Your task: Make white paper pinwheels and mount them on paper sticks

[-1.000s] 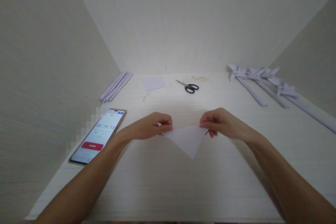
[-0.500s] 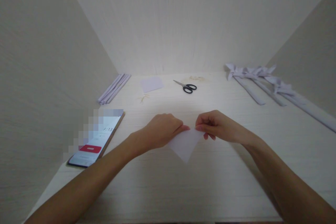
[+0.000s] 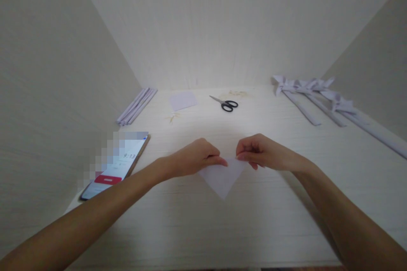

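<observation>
Both forearms reach in over a pale table (image 3: 197,228), knuckles up, wrists low. The left hand (image 3: 197,157) and right hand (image 3: 259,152) each pinch the top edge of a folded white paper triangle (image 3: 221,177) between thumb and fingertips, its point aimed toward the person. A phone (image 3: 116,168) lies left; scissors (image 3: 225,103) lie beyond.

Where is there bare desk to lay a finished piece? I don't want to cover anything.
Bare: the near strip of the desk below the folded paper, and the patch between the right hand and the pinwheels. Crowded: the back edge with scissors and paper square; the phone sits left.
</observation>
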### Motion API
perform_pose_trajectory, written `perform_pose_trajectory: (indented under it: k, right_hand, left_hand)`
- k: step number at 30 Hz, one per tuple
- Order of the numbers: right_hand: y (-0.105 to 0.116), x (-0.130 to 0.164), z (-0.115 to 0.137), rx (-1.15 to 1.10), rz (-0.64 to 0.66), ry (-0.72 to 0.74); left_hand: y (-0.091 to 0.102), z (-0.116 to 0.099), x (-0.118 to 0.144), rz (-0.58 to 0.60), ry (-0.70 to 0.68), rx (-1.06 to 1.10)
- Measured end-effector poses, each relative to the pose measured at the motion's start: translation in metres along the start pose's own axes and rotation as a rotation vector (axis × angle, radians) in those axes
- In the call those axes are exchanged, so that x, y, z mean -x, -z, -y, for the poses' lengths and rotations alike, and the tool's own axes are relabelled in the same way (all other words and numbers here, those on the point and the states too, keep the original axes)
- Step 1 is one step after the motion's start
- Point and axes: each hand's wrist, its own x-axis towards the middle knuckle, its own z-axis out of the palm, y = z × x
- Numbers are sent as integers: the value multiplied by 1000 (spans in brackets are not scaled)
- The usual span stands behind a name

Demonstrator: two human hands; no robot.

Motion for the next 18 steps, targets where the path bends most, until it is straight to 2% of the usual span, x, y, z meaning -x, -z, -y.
perform_pose_trajectory:
  k: [12,18]
  right_hand:
    - [1,1,-2,-8,-11,33]
    - [0,1,-3,-48,-19,55]
  left_hand:
    - [3,-3,2,33,-75,17]
    - [8,-3,2,50,-61,-7]
